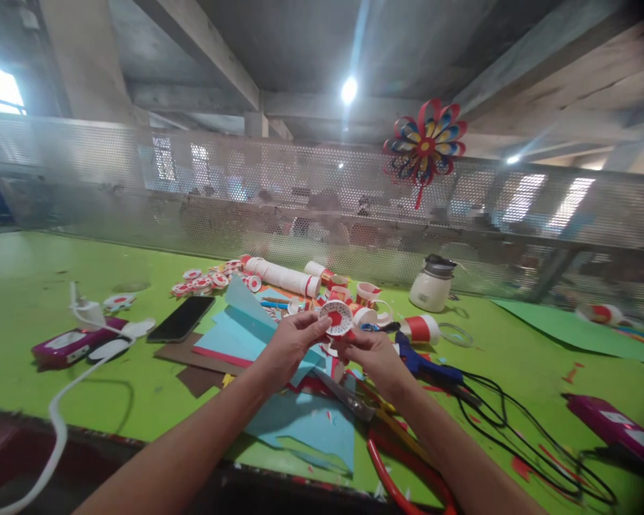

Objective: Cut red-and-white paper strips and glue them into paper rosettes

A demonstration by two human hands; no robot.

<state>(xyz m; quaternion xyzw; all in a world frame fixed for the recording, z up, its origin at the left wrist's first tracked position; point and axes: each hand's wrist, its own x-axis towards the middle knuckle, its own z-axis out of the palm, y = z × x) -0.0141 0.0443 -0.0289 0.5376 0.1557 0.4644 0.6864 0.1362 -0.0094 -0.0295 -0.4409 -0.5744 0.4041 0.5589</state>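
Note:
A small round paper-cup base [344,313], white with dark specks and a red centre, is held up in front of me over the cluttered table. My left hand [293,343] pinches its left edge between thumb and fingers. At its lower right, my right hand [376,356] has its fingers closed on the edge; the fingertips are partly hidden. Below the hands lie large scissors [354,402] with red handles, on light blue paper sheets [305,425]. Just right of my right hand is a blue glue gun [426,366] with a black cord.
A long white paper roll [282,274], red-and-white paper cups [423,329] and a pile of red-and-white discs [201,282] lie behind. A phone [182,318] and purple device [78,345] are left, a white jar [432,287] right. Perforated metal panels border the table's back.

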